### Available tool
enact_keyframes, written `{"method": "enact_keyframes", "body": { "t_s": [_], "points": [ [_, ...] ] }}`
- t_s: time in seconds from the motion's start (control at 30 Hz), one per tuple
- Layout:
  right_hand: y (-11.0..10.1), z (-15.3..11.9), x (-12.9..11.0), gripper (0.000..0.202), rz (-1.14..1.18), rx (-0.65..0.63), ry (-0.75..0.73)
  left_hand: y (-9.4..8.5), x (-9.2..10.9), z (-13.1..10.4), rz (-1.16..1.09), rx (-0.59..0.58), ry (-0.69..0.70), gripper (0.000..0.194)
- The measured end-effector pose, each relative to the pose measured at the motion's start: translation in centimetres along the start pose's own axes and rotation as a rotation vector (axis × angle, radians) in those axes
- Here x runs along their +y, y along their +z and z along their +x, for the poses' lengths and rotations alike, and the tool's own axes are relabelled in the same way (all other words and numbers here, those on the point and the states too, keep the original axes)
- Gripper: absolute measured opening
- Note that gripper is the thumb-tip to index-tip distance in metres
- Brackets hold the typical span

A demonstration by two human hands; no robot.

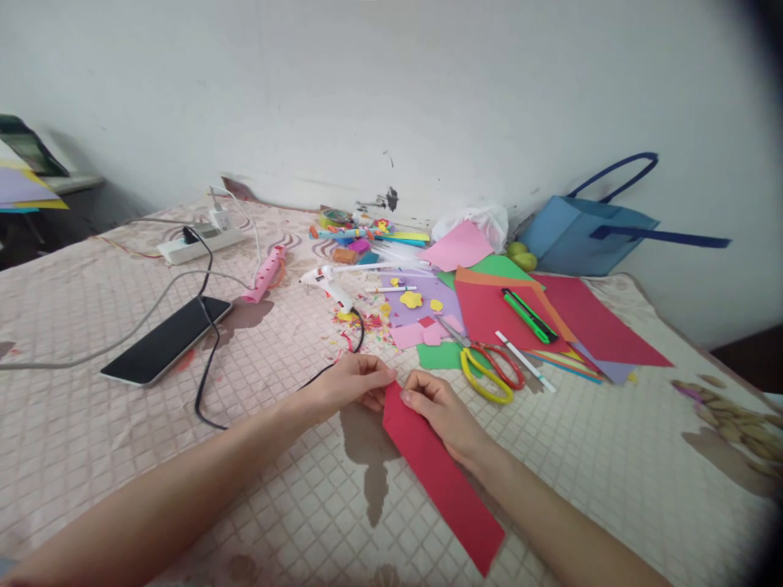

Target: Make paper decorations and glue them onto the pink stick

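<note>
A long strip of red paper (pixel 441 477) slants across the near middle of the table, its far end pinched in both hands. My left hand (pixel 356 381) grips the far tip between thumb and fingers. On the right edge of that same end, my right hand (pixel 437 406) is closed with the thumb on top. The strip's near end points toward me at the lower right. Just beyond my right hand lie scissors (pixel 488 373) with yellow and red handles, beside a white marker (pixel 524 361). A white glue gun (pixel 330 285) rests beyond my left hand.
Coloured paper sheets (pixel 612 322) and a green box cutter (pixel 529 316) lie at the right, before a blue bag (pixel 590 232). At the left are a phone (pixel 168 341), a power strip (pixel 199 243), loose cables and a pink tube (pixel 265 274). Paper scraps (pixel 373 326) litter the middle.
</note>
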State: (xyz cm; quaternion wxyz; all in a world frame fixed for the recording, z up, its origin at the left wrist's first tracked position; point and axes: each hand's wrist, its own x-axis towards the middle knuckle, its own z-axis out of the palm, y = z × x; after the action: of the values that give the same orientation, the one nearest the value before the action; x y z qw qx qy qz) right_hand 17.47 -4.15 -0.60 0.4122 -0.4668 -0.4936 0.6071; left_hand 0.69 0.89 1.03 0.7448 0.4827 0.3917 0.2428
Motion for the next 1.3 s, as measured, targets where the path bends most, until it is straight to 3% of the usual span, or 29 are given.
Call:
{"method": "enact_keyframes", "body": {
  "t_s": [0.17,0.37,0.6,0.77,1.03,1.13,1.3],
  "points": [
    [-0.1,0.0,-0.1,0.019,-0.014,-0.012,-0.009,0.0,0.0,0.0,0.004,0.033,-0.003,0.033],
    [-0.3,0.1,-0.3,0.022,-0.011,0.014,-0.004,-0.3,-0.1,-0.3,0.119,-0.192,-0.065,0.036],
    [-0.5,0.1,-0.7,0.027,-0.081,-0.02,0.007,-0.3,-0.1,-0.1,0.121,-0.12,-0.054,0.034],
    [-0.8,0.2,-0.5,0.025,-0.088,0.014,-0.039,-0.3,-0.2,-0.2,0.188,-0.207,-0.113,0.035],
    [-1.0,0.5,-0.3,0.022,-0.174,0.03,-0.115,-0.9,-0.8,0.0,0.287,-0.244,0.0,0.032],
    [-1.0,0.6,-0.2,0.022,-0.237,-0.065,-0.113,-0.9,-0.8,0.1,0.251,-0.201,0.006,0.033],
    [-1.7,0.3,-1.0,0.026,-0.23,-0.197,-0.012,-1.1,-0.6,0.5,0.168,-0.01,0.028,0.034]
  ]
}}
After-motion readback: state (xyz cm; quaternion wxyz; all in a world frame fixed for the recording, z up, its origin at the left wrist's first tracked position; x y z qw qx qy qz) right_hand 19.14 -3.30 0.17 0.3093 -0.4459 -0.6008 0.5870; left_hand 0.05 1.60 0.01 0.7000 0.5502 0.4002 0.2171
